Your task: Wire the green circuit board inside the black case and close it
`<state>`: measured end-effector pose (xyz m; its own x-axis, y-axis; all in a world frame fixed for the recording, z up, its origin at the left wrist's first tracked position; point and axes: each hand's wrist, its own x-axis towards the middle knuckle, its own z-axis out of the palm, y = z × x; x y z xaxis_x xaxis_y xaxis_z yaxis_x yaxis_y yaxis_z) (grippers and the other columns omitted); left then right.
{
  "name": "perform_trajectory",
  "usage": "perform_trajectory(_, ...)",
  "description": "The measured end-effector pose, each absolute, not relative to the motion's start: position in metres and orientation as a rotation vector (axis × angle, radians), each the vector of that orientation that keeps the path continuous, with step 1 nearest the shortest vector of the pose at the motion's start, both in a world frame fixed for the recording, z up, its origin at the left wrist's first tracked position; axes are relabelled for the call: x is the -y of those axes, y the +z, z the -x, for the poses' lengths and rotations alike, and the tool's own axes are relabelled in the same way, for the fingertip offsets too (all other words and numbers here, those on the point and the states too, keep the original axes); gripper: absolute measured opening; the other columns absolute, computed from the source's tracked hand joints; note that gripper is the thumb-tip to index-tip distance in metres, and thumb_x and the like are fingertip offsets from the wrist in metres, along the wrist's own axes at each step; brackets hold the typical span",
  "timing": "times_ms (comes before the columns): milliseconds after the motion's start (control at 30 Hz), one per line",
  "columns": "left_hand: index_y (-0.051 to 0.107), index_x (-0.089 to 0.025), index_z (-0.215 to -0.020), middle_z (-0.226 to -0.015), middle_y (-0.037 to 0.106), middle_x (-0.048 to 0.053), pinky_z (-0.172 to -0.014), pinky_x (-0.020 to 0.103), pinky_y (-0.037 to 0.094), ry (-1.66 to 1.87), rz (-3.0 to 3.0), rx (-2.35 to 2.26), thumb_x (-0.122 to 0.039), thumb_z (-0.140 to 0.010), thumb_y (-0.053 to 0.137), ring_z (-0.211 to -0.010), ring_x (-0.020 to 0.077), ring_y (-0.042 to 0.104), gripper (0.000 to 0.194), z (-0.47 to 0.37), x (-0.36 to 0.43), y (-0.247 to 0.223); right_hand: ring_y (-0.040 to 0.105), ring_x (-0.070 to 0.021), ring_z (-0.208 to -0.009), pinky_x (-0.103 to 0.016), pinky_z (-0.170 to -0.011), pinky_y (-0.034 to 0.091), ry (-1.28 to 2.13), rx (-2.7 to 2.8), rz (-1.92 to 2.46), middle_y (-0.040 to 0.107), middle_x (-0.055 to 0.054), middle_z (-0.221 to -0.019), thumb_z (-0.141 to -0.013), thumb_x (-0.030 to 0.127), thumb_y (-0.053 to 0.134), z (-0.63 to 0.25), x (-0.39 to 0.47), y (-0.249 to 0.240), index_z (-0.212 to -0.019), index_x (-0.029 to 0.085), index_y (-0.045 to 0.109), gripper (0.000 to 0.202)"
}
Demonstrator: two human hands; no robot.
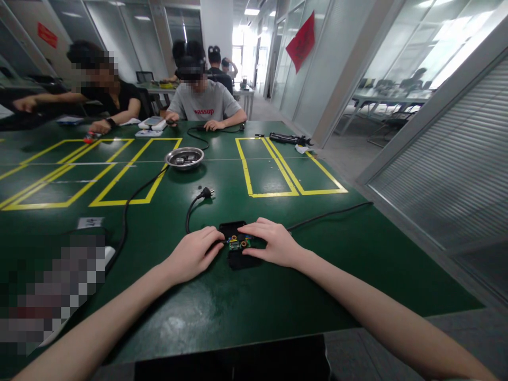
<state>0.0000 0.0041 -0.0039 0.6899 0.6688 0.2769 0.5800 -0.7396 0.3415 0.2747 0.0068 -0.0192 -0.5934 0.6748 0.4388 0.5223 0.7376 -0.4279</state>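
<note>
A black plastic casing (pixel 234 227) lies opened on the green table, its lower part (pixel 240 260) nearer to me. Between the parts sits a small green circuit board (pixel 235 245) with copper-coloured coils. My left hand (pixel 196 251) is at the board's left end, fingertips pinched on a black power cord where it meets the board. That cord curves up behind the hand to a two-pin plug (pixel 206 193). Over the board's right end, my right hand (pixel 273 243) grips with fingers above and thumb below. A second black cord (pixel 331 215) runs rightward from behind it.
A metal bowl (pixel 184 159) holding metal parts stands farther back. Yellow tape rectangles (pixel 272 194) mark the table. A black tool-like object (pixel 289 138) lies at the far right edge. Two people (pixel 206 100) sit across. A blurred-out object (pixel 55 291) and a cable are at left.
</note>
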Motion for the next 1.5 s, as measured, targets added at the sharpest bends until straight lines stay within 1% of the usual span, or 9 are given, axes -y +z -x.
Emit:
perform_trajectory(100, 0.061, -0.019, -0.109, -0.101, 0.070, 0.006, -0.078, 0.031, 0.056, 0.543, -2.666, -1.035, -0.027, -0.107, 0.041, -0.087, 0.0202, 0.070, 0.021, 0.002, -0.006, -0.005, 0.071, -0.0256, -0.106, -0.040, -0.092, 0.060, 0.290, 2.348, 0.868, 0.075, -0.011, -0.124, -0.088, 0.040, 0.080, -0.273, -0.005, -0.017, -0.131, 0.021, 0.069, 0.048)
perform_trajectory(200, 0.061, -0.019, -0.110, -0.102, 0.070, 0.006, -0.076, 0.030, 0.056, 0.502, -2.672, -1.056, -0.028, -0.107, 0.040, -0.085, 0.0194, 0.071, 0.022, 0.003, -0.006, -0.006, 0.071, -0.0252, -0.108, -0.040, -0.093, 0.061, 0.299, 2.349, 0.861, 0.075, -0.011, -0.124, -0.089, 0.035, 0.078, -0.271, -0.005, -0.018, -0.130, 0.022, 0.069, 0.044)
perform_trajectory(367, 0.061, -0.020, -0.111, -0.102, 0.072, 0.005, -0.073, 0.029, 0.055, 0.495, -2.697, -1.098, -0.029, -0.108, 0.040, -0.084, 0.0192, 0.072, 0.023, 0.002, -0.006, -0.008, 0.072, -0.0254, -0.102, -0.039, -0.088, 0.062, 0.219, 2.287, 0.922, 0.076, -0.011, -0.116, -0.091, 0.033, 0.075, -0.263, -0.005, -0.024, -0.120, 0.020, 0.072, 0.033)
perform_trajectory(533, 0.061, -0.019, -0.111, -0.102, 0.072, 0.005, -0.072, 0.029, 0.055, 0.498, -2.706, -1.124, -0.030, -0.108, 0.039, -0.083, 0.0195, 0.072, 0.025, 0.004, -0.008, -0.007, 0.072, -0.0237, -0.105, -0.035, -0.085, 0.061, 0.199, 2.261, 1.006, 0.070, -0.013, -0.124, -0.100, 0.032, 0.063, -0.265, -0.003, -0.018, -0.124, 0.020, 0.069, 0.028)
perform_trajectory(633, 0.062, -0.020, -0.110, -0.101, 0.072, 0.005, -0.075, 0.029, 0.055, 0.518, -2.678, -1.151, -0.030, -0.108, 0.041, -0.084, 0.0193, 0.071, 0.024, 0.006, -0.010, -0.002, 0.073, -0.0219, -0.092, -0.033, -0.076, 0.059, 0.223, 2.269, 1.056, 0.073, -0.011, -0.111, -0.101, 0.029, 0.058, -0.275, -0.005, -0.012, -0.119, 0.018, 0.070, 0.024)
perform_trajectory(800, 0.063, -0.019, -0.106, -0.092, 0.071, 0.003, -0.072, 0.026, 0.052, 0.566, -2.579, -1.041, -0.028, -0.105, 0.046, -0.075, 0.0157, 0.068, 0.019, 0.009, -0.008, 0.006, 0.064, -0.0150, -0.060, -0.026, -0.060, 0.048, 0.325, 2.340, 0.998, 0.072, -0.004, -0.073, -0.101, 0.032, 0.058, -0.295, -0.006, -0.004, -0.089, 0.018, 0.074, 0.024)
perform_trajectory(1033, 0.066, -0.018, -0.106, -0.089, 0.071, 0.004, -0.068, 0.024, 0.049, 0.605, -2.470, -0.850, -0.028, -0.104, 0.051, -0.071, 0.0139, 0.065, 0.018, 0.005, 0.003, 0.001, 0.063, -0.0126, -0.057, -0.023, -0.057, 0.046, 0.531, 2.489, 0.795, 0.074, -0.004, -0.075, -0.100, 0.029, 0.058, -0.304, -0.002, 0.001, -0.097, 0.017, 0.075, 0.021)
perform_trajectory(1267, 0.068, -0.018, -0.105, -0.091, 0.071, 0.003, -0.067, 0.024, 0.049, 0.612, -2.459, -0.902, -0.025, -0.102, 0.055, -0.072, 0.0138, 0.065, 0.015, 0.004, 0.002, -0.002, 0.066, -0.0123, -0.058, -0.023, -0.058, 0.047, 0.517, 2.502, 0.819, 0.077, -0.005, -0.082, -0.100, 0.027, 0.058, -0.301, -0.003, -0.001, -0.102, 0.017, 0.075, 0.020)
perform_trajectory(1500, 0.069, -0.017, -0.100, -0.084, 0.070, 0.003, -0.059, 0.023, 0.045, 0.621, -2.446, -0.854, -0.026, -0.100, 0.054, -0.062, 0.0111, 0.060, 0.017, 0.005, 0.003, 0.003, 0.064, -0.0123, -0.055, -0.023, -0.055, 0.045, 0.378, 2.491, 0.714, 0.075, -0.003, -0.075, -0.100, 0.026, 0.057, -0.299, 0.002, 0.001, -0.101, 0.017, 0.075, 0.020)
